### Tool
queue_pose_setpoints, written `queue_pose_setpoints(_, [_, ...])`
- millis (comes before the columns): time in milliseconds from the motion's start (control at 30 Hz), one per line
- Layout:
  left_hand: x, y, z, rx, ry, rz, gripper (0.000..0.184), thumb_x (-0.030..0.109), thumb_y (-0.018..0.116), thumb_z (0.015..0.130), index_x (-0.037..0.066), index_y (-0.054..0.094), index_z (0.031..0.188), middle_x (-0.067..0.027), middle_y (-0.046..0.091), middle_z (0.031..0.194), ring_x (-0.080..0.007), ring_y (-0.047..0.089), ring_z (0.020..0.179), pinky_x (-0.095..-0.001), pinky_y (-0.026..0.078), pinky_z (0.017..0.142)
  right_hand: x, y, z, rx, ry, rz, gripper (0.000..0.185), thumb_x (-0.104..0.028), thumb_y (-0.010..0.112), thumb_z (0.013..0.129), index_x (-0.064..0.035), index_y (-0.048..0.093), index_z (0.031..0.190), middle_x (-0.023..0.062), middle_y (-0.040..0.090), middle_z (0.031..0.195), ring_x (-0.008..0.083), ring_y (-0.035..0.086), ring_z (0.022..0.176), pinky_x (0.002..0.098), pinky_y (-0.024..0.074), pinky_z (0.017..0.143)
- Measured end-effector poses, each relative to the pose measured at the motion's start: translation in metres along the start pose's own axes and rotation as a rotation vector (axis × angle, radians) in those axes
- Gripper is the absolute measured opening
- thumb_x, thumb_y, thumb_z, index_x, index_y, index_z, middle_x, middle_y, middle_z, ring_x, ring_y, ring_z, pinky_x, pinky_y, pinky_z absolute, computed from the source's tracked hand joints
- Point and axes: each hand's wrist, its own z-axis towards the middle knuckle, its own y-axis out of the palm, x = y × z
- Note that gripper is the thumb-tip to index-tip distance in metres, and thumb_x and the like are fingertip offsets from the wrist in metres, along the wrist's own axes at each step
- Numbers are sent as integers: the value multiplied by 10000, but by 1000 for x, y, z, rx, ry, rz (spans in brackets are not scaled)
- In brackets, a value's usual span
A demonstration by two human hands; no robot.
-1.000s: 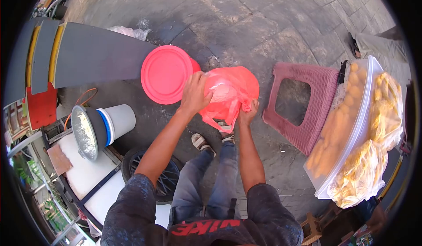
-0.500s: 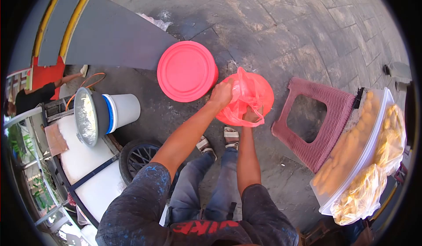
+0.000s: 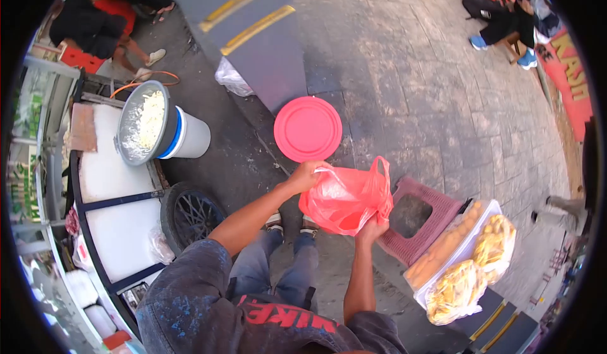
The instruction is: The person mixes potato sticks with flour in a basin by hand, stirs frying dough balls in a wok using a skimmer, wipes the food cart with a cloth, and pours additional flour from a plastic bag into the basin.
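A thin red plastic bag (image 3: 346, 196) hangs between my two hands, its handle loops standing up at the right. My left hand (image 3: 308, 177) is closed on the bag's left edge. On the right side, my right hand (image 3: 373, 229) grips the lower edge of the same bag. Just beyond the bag sits a round pink lid (image 3: 308, 129) on a tub. What is inside the bag cannot be made out.
A maroon stool (image 3: 447, 208) stands at the right beside a container of yellow food (image 3: 446, 246) and filled clear bags (image 3: 456, 289). At left are a grey basin (image 3: 143, 124), a white bucket (image 3: 195, 136) and a wheel (image 3: 191, 215). People sit at both upper corners.
The view has swung upward, showing more people. The bag has been lifted and spread between my hands, clear of the red round shape it lay over. Both hands still hold it.
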Motion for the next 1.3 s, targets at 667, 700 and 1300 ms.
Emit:
queue_pose_setpoints(667, [23, -506, -303, 332, 270, -890, 1109, 366, 863, 645, 128, 209, 1508, -103, 478, 1359, -211, 449, 1284, -355, 357, 1046, -324, 403, -252, -1008, 361, 323, 377, -137, 456, 963, -11, 471, 1318, 155, 535, 1334, 319, 529, 1212, 518, 391, 1053])
queue_pose_setpoints(700, [-3, -507, -306, 271, 159, -938, 1358, 504, 901, 496, 162, 95, 1533, -114, 298, 1522, -239, 269, 1416, -375, 221, 1131, -322, 423, -266, -998, 356, 291, 382, -148, 457, 965, -14, 466, 1323, 153, 534, 1337, 320, 526, 1215, 519, 386, 1058])
queue_pose_setpoints(1300, [-165, -518, -226, 522, 158, -1924, 882, 432, 803, 693, 66, 419, 1398, -107, 532, 1345, -244, 553, 1187, -417, 466, 995, -183, 773, -442, -1321, 736, -427, 362, -214, 415, 987, -11, 500, 1273, 160, 581, 1277, 315, 575, 1160, 495, 461, 998])
